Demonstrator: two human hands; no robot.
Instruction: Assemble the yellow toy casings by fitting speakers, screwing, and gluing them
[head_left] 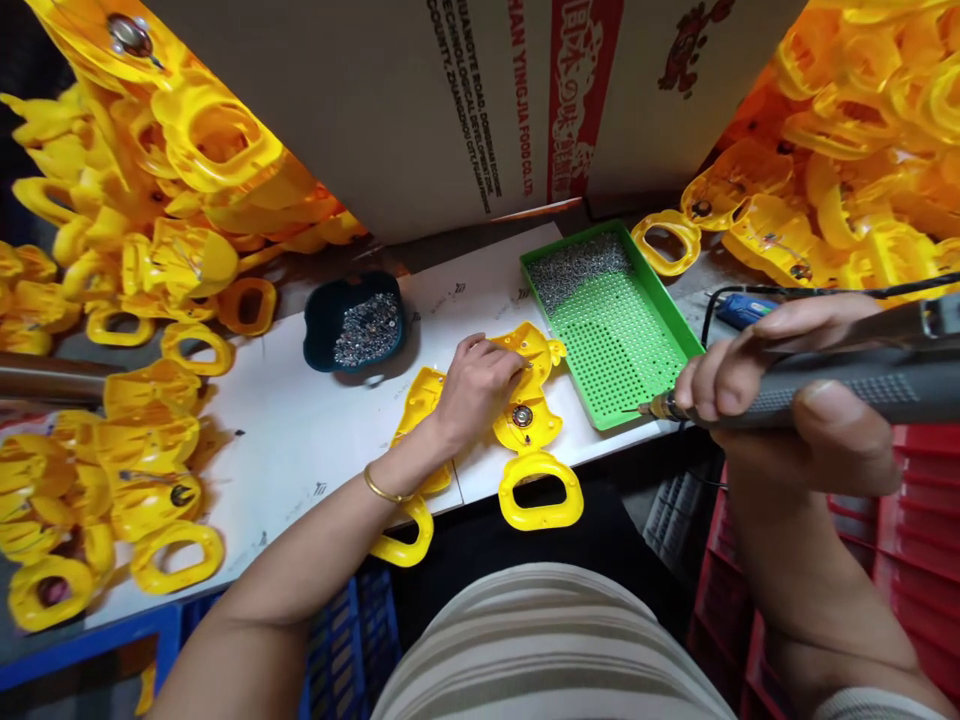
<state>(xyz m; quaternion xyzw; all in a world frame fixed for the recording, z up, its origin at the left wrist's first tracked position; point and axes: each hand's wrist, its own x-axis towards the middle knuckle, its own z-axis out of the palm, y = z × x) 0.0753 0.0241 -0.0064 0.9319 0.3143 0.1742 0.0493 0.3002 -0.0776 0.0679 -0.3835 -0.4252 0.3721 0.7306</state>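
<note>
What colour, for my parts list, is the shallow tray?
The tray is bright green; the head view shows it.

It was an assembly workshop: yellow plastic shells (214, 140) lay heaped on both sides, a green tray (626, 345) held tiny metal pieces (581, 265), probably screws, and the right hand (814, 455) gripped a power driver (930, 375).
</note>
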